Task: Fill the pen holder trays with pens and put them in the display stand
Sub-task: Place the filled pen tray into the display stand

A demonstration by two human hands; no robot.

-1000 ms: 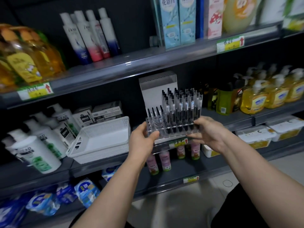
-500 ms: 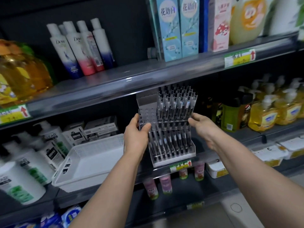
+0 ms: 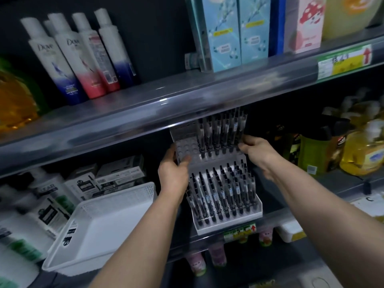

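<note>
while both hands are up at the middle shelf (image 3: 311, 206), the left hand (image 3: 173, 172) grips the left edge of the clear upper pen tray (image 3: 187, 149) and the right hand (image 3: 257, 151) pinches its right edge, holding it tucked just under the lip of the top shelf (image 3: 145, 113) with black pens (image 3: 220, 132) standing in its right half and the left holes bare. right below it the lower tray (image 3: 228, 221) sits at the shelf's front edge, packed with pens, and a white basket (image 3: 99, 225) sits just to its left, tipped over the edge.
</note>
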